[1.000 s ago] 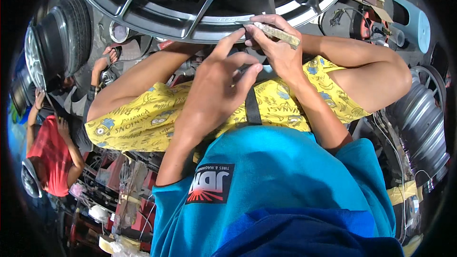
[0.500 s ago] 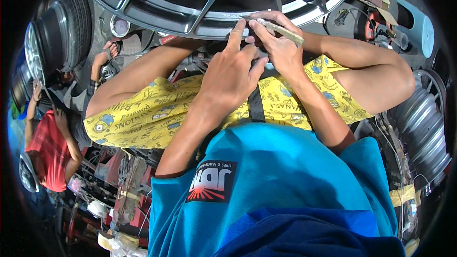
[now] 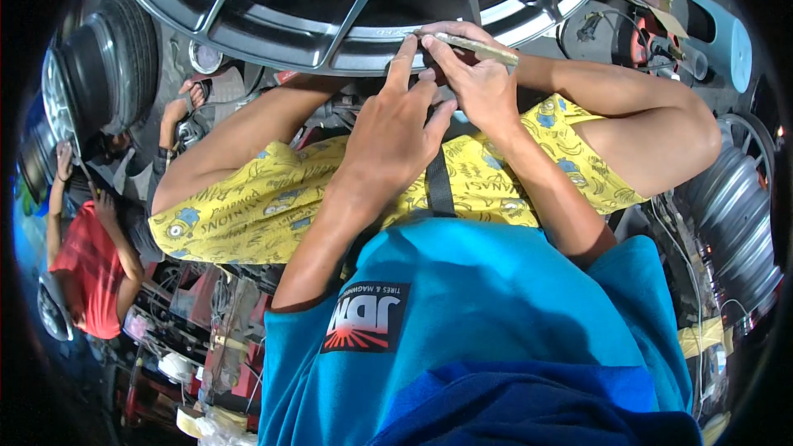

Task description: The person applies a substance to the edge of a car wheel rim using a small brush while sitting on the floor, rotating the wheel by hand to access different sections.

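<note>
A large dark grey alloy wheel with thin spokes and a bright machined lip stands in front of me at the top of the head view. My right hand pinches a slim tool with a stained, pale handle, its tip against the wheel's inner rim beside small raised lettering. The tip itself is too fine to make out. My left hand has its index finger stretched onto the rim right beside that tip. Its thumb stands apart, the other fingers are partly bent, and it holds nothing.
At the far left, a person in red reaches toward another wheel beside a black tyre. Silver rims stand at the right. A light blue plastic stool and a red-black power tool lie at the upper right.
The wheel and both hands have shifted slightly left in view. The tool's handle end has risen a little, so it lies flatter. The tip stays at the rim beside my left index finger.
</note>
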The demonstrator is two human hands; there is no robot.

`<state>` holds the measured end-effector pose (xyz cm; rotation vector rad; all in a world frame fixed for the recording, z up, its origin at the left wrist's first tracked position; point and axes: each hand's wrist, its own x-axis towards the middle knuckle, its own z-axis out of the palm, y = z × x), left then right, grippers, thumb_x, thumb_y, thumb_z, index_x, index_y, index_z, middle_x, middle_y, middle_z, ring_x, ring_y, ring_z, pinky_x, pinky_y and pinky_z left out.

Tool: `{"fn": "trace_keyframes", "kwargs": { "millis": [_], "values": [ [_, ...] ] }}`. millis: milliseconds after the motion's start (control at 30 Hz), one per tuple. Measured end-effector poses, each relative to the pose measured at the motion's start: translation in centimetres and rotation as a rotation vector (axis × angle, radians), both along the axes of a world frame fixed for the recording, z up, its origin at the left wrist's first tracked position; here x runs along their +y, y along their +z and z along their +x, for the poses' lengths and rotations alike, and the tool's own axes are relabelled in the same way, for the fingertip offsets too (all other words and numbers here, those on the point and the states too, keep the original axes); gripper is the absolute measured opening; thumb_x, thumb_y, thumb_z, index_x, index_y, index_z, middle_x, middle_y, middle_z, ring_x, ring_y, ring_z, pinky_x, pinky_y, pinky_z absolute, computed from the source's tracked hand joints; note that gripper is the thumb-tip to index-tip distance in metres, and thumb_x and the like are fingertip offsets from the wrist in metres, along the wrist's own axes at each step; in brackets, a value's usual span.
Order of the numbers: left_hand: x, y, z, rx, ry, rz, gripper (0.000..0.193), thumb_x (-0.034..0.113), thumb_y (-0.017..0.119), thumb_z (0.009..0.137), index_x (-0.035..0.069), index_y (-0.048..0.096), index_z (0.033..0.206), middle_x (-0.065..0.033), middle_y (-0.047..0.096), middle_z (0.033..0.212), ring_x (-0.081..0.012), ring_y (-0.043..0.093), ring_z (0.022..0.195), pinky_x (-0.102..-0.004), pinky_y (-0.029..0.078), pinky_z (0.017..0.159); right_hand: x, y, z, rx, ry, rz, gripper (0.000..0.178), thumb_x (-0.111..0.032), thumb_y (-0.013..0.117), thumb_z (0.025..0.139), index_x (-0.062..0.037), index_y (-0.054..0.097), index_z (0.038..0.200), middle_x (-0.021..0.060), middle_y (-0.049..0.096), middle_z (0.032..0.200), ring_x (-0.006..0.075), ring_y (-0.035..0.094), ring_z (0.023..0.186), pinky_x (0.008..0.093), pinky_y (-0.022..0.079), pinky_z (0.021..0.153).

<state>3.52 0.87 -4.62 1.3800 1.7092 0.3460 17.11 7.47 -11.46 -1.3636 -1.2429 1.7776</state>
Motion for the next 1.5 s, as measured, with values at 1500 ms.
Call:
{"fn": "trace_keyframes", "kwargs": {
  "millis": [1500],
  "values": [
    [0.7, 0.7, 0.1, 0.076, -0.108, -0.001, 0.032, 0.013, 0.077, 0.095, -0.009, 0.072, 0.118, -0.0244, 0.043, 0.164, -0.0427, 0.075, 0.098, -0.0506, 0.058, 0.09, -0.5, -0.2, 0.1, 0.011, -0.051, 0.005, 0.018, -0.011, 0.07, 0.101, 0.0021, 0.074, 0.114, 0.0072, 0.077, 0.089, 0.0132, 0.075, 0.072, 0.0281, 0.057, 0.063]
  ]
}}
